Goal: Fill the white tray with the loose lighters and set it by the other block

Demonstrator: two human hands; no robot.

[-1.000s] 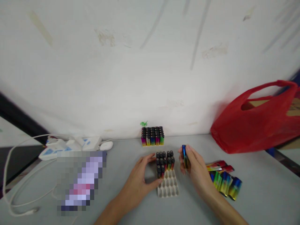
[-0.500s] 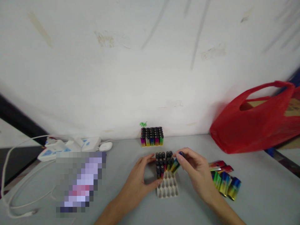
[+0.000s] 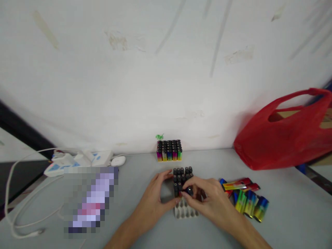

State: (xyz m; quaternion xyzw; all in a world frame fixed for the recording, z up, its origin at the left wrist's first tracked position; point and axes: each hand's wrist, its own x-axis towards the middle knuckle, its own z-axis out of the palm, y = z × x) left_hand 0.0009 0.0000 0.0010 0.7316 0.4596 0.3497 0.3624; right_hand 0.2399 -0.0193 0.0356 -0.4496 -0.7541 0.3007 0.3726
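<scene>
A white tray (image 3: 178,212) with small cells stands on the grey table in front of me, its far rows filled with upright black-capped lighters (image 3: 181,174). My left hand (image 3: 153,197) cups the tray's left side, fingers curled against it. My right hand (image 3: 207,200) reaches over the tray's right part and pinches one lighter (image 3: 190,190), which stands over the tray's cells. To the right lies a heap of loose rainbow-coloured lighters (image 3: 246,197).
A full block of lighters (image 3: 168,150) stands by the wall. A red plastic bag (image 3: 282,135) sits at the right. White power strips and cables (image 3: 77,159) lie at the left, with a blurred patch (image 3: 89,200) beside them.
My right hand carried a lighter from beside the tray over to it, turned it upright and lowered it onto the tray. The left hand stayed on the tray.
</scene>
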